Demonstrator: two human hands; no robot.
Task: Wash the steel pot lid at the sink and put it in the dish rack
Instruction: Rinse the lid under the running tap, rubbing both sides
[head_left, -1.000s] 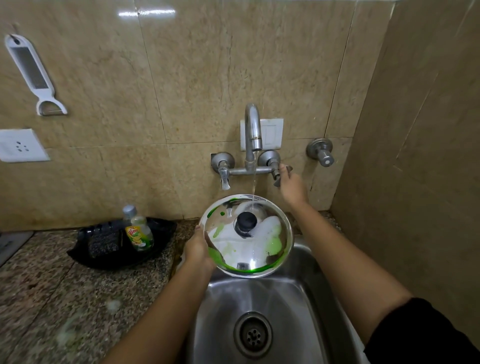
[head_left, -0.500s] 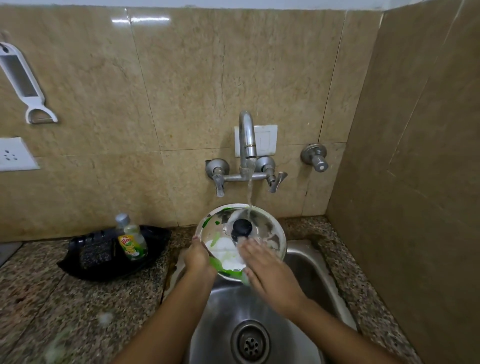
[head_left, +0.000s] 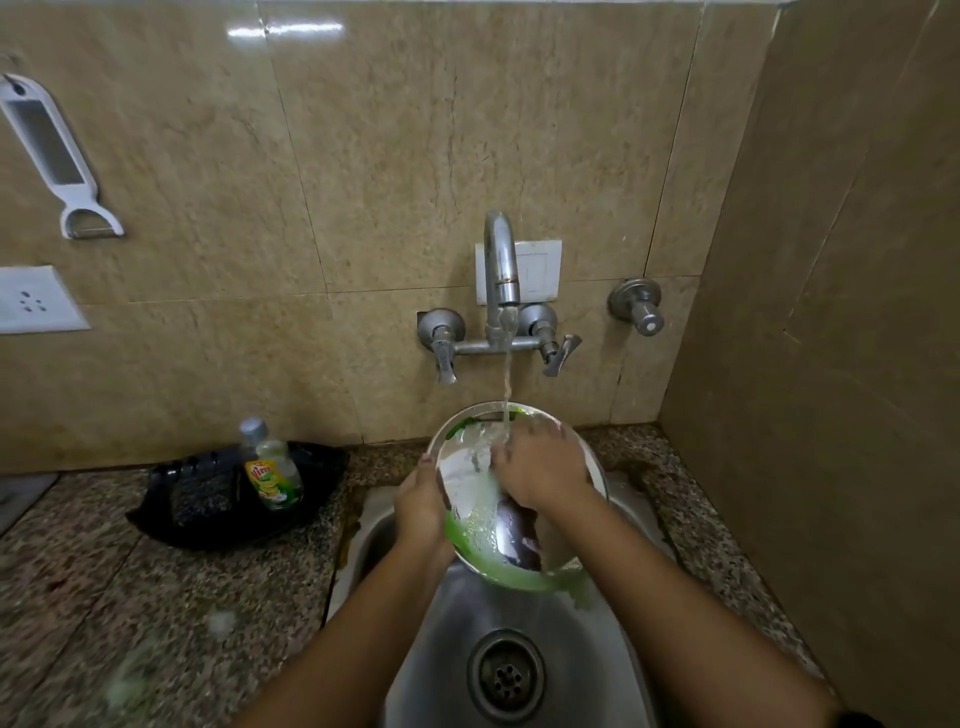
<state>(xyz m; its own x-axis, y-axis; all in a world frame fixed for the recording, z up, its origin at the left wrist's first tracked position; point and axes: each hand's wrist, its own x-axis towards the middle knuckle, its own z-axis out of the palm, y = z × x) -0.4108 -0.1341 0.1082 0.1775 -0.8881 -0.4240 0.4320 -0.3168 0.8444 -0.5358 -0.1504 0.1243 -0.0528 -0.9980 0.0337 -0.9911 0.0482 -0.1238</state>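
Note:
The round steel pot lid (head_left: 483, 525), smeared with green soap and white foam, is tilted over the steel sink (head_left: 452, 623) under the running tap (head_left: 501, 265). My left hand (head_left: 421, 504) grips the lid's left rim. My right hand (head_left: 540, 467) lies flat on the lid's top face with fingers spread, covering the black knob. Water from the tap strikes the lid by my right fingers and runs off its lower edge. No dish rack is in view.
A black tray (head_left: 208, 499) holding a scrubber and a dish soap bottle (head_left: 270, 467) sits on the granite counter (head_left: 130, 597) to the left. Tap handles (head_left: 558, 353) stick out of the tiled wall. A side wall stands close on the right. The drain (head_left: 505, 675) lies below.
My right hand left the right tap handle and came down onto the lid's top, moving up over the knob. The water stream grew stronger. Soap is washing off the lid.

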